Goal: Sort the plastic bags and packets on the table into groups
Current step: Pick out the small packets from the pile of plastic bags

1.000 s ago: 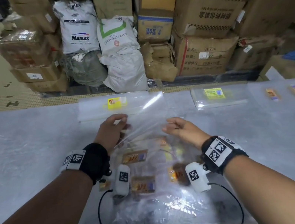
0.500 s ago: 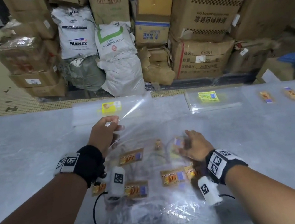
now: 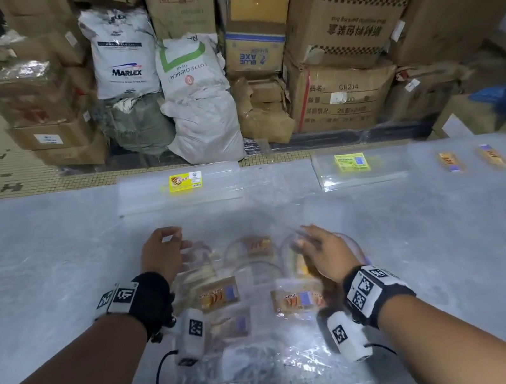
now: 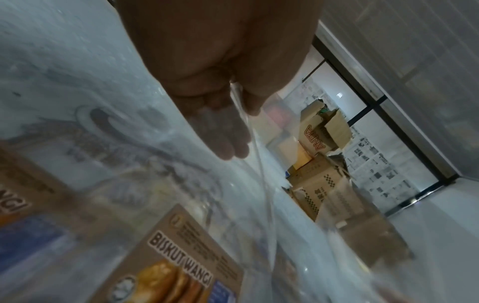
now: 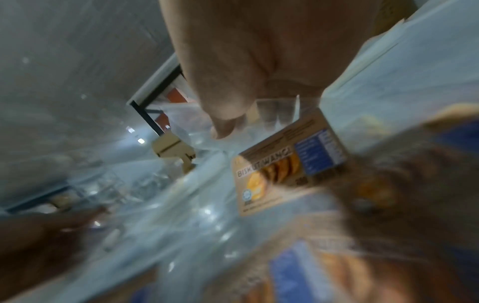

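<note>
A loose pile of clear plastic bags (image 3: 270, 343) with brown "Biskut Wangi" labels (image 3: 218, 293) lies on the table's near middle. My left hand (image 3: 167, 249) hovers at the pile's far left; in the left wrist view the edge of a clear plastic bag (image 4: 259, 155) runs between its thumb and fingers (image 4: 228, 139). My right hand (image 3: 318, 249) is low over the pile's far right. In the right wrist view its thumb (image 5: 223, 123) pinches a clear bag (image 5: 274, 114) just above a labelled one (image 5: 285, 164).
Along the grey table's (image 3: 41, 277) far edge lie a stack of clear bags with a yellow label (image 3: 185, 182), a stack with a yellow-green label (image 3: 352, 161), and two brown-labelled bags (image 3: 451, 162) at the far right. Cartons and sacks (image 3: 192, 78) stand behind the table.
Both hands held one clear bag up a second ago. The right hand then dropped to the pile. The left hand has since come down with the bag toward the pile.
</note>
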The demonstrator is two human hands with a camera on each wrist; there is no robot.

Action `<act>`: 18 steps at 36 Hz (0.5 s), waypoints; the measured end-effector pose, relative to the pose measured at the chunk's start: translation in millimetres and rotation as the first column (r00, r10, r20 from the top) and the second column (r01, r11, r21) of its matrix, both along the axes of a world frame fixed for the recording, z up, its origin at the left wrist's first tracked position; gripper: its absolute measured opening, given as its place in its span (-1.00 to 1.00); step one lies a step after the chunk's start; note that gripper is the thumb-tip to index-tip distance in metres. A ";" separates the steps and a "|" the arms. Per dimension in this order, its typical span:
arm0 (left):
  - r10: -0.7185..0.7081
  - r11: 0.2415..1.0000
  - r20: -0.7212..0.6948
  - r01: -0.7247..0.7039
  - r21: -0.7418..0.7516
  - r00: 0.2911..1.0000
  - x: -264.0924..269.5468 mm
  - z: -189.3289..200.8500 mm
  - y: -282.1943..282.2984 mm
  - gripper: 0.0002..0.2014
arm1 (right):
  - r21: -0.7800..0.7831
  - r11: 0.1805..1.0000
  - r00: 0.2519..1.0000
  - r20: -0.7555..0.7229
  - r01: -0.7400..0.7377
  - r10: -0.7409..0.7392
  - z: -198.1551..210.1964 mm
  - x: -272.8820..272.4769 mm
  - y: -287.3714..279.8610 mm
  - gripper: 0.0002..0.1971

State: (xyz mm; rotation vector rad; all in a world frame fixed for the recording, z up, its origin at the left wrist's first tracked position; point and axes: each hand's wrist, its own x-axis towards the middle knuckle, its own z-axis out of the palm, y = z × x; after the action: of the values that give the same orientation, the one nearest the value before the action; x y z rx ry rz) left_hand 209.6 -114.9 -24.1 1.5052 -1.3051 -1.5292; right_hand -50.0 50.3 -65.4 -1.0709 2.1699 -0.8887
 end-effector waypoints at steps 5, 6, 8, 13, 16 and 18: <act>-0.068 0.997 -0.005 0.068 0.029 0.998 -9.8 -6.4 8.0 -0.92 | -0.096 0.989 0.981 0.148 -0.115 0.128 21.6 37.4 -16.3 -0.52; -0.095 0.994 -0.022 0.096 0.045 0.995 -12.7 -6.9 10.5 -0.92 | -0.101 0.983 0.977 0.133 -0.153 0.166 25.6 45.7 -19.7 -0.50; -0.140 0.988 -0.064 0.144 0.061 0.988 -17.0 -7.1 14.9 -0.92 | -0.070 0.970 0.968 0.072 -0.234 0.239 31.1 62.4 -26.8 -0.49; -0.152 0.987 -0.110 0.157 0.034 0.982 -22.0 -4.0 17.8 -0.87 | -0.073 0.932 0.931 0.054 -0.356 0.360 36.4 92.8 -36.6 -0.57; -0.153 0.979 -0.186 0.175 0.107 0.971 -16.7 -3.4 15.7 -0.90 | -0.058 0.919 0.917 0.066 -0.391 0.394 34.1 101.6 -39.8 -0.49; -0.156 0.972 -0.205 0.187 0.141 0.966 -13.4 -4.6 14.9 -0.89 | -0.017 0.901 0.898 0.073 -0.433 0.433 30.2 105.9 -41.9 -0.42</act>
State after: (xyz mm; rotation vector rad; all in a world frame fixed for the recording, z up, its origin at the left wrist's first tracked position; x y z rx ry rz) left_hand 196.2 -100.0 -28.7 1.3252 -1.2512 -1.8804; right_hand 55.9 8.3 -35.1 -1.4239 1.7621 -0.7062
